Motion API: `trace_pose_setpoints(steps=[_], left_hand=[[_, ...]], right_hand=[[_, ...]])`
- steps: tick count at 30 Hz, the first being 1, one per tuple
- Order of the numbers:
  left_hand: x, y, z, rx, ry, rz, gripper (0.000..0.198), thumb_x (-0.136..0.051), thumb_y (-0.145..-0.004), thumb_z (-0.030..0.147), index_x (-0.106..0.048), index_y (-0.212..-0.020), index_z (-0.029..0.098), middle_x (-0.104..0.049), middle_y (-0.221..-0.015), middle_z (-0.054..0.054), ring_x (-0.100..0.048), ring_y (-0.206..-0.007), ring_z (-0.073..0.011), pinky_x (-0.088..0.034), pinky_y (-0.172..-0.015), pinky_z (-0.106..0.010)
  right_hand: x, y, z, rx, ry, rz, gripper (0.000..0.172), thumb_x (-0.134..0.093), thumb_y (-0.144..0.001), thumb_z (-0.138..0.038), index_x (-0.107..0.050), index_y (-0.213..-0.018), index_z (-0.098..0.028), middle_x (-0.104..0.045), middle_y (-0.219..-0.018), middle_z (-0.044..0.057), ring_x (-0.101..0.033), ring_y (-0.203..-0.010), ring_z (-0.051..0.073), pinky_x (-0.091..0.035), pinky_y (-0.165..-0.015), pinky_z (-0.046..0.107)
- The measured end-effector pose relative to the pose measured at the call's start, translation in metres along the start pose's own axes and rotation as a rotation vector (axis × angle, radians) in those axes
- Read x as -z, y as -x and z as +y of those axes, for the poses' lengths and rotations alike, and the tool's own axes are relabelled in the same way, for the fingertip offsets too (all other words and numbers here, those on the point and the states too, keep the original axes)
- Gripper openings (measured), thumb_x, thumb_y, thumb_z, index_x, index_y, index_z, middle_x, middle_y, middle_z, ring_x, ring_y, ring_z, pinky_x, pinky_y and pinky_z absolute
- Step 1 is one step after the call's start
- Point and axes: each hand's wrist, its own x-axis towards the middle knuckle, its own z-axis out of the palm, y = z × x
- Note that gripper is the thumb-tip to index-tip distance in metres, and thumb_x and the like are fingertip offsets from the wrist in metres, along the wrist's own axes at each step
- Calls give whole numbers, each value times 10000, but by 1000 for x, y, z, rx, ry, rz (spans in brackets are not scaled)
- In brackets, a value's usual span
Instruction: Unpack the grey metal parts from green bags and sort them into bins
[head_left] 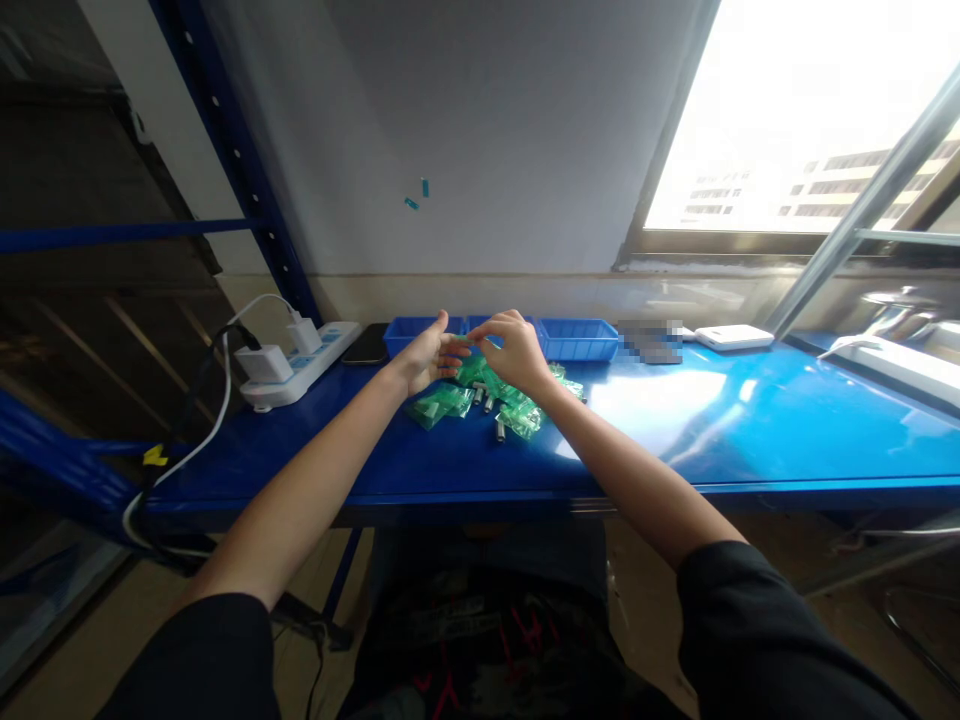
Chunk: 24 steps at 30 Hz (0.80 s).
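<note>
My left hand (433,357) is raised over the far part of the blue table, its thumb up and its fingers spread. Facing it, my right hand (516,352) is closed in a pinch, its fingertips by the left fingers. A faint greenish piece shows where the fingertips meet, too small to name. Below the hands lies a loose pile of green plastic bags (523,415), partly hidden by my right hand. Another green plastic bag (442,404) is under my left hand. Several small metal cylinders, one metal cylinder (500,431) nearest me, lie among the bags.
Behind the hands stand blue bins, with the right blue bin (579,340) most visible. To the left are a power strip (330,350) with plugged-in chargers and a dark phone (366,344). A white box (733,337) lies at the right, below the window.
</note>
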Motion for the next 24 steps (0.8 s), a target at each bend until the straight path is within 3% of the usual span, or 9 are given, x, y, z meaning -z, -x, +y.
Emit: trace_pose_setpoints(steps=[2, 5, 7, 11, 14, 16, 19, 22, 24], left_hand=[[0, -2, 0, -28, 38, 48, 268, -638, -815, 403, -639, -786, 137, -635, -696, -48, -519, -503, -88, -432, -459, -193], [1, -4, -4, -163, 42, 112, 131, -679, -771, 229, -598, -842, 156, -596, -680, 9, -525, -505, -69, -445, -490, -178], [0, -6, -5, -293, -1, 128, 184, -689, -752, 225, -574, -887, 178, -587, -706, 28, -558, -560, -77, -466, -537, -184], [-3, -5, -7, -594, -265, 101, 202, -693, -735, 280, -593, -878, 177, -610, -829, -2, -602, -756, -130, -499, -664, -231], [-5, -4, -9, -740, -525, 88, 119, -659, -739, 235, -652, -840, 171, -599, -948, -38, -591, -894, -165, -501, -795, -277], [-5, -4, -11, -744, -629, 107, 129, -637, -736, 205, -682, -854, 180, -566, -1027, -50, -586, -933, -174, -495, -844, -299], [-4, -5, -14, -637, -652, 136, 203, -651, -715, 217, -701, -910, 184, -527, -1106, -63, -588, -930, -179, -486, -864, -317], [-4, -5, -12, -473, -529, 110, 260, -654, -749, 353, -703, -929, 173, -563, -1139, -77, -577, -958, -200, -475, -796, -292], [-4, -3, -9, -353, -366, 86, 369, -554, -822, 493, -699, -908, 164, -611, -1105, -84, -576, -927, -195, -456, -690, -258]], right_hand=[[-1, 3, -3, 79, 54, -57, 252, -543, -734, -77, -753, -742, -216, -705, -812, 40, -549, -957, 214, -440, -890, 340], [-4, 4, -5, 37, 104, -85, 216, -557, -759, -122, -752, -771, -213, -703, -844, 48, -530, -1006, 228, -405, -929, 363], [-4, 3, -4, -104, 72, -103, 165, -582, -792, -232, -738, -771, -181, -694, -803, 54, -566, -911, 219, -405, -905, 363], [0, -4, 7, -567, -302, -143, 446, -483, -849, -530, -670, -724, -145, -643, -665, 49, -580, -668, 170, -438, -684, 296], [1, -7, 15, -746, -533, -91, 363, -485, -845, -465, -611, -707, -153, -572, -584, 14, -556, -581, 143, -406, -571, 254], [1, -7, 17, -721, -502, -44, 249, -531, -811, -362, -586, -678, -158, -497, -527, -23, -498, -520, 118, -368, -527, 236], [1, -5, 16, -513, -304, -11, 242, -549, -803, -348, -645, -702, -150, -425, -504, -50, -406, -497, 91, -311, -510, 223], [0, -2, 12, -320, -86, -35, 314, -541, -830, -391, -744, -880, -157, -437, -518, -47, -392, -520, 91, -307, -543, 226], [0, 0, 9, -244, 26, -64, 350, -536, -848, -384, -750, -1025, -171, -503, -559, -30, -434, -555, 106, -336, -584, 234]])
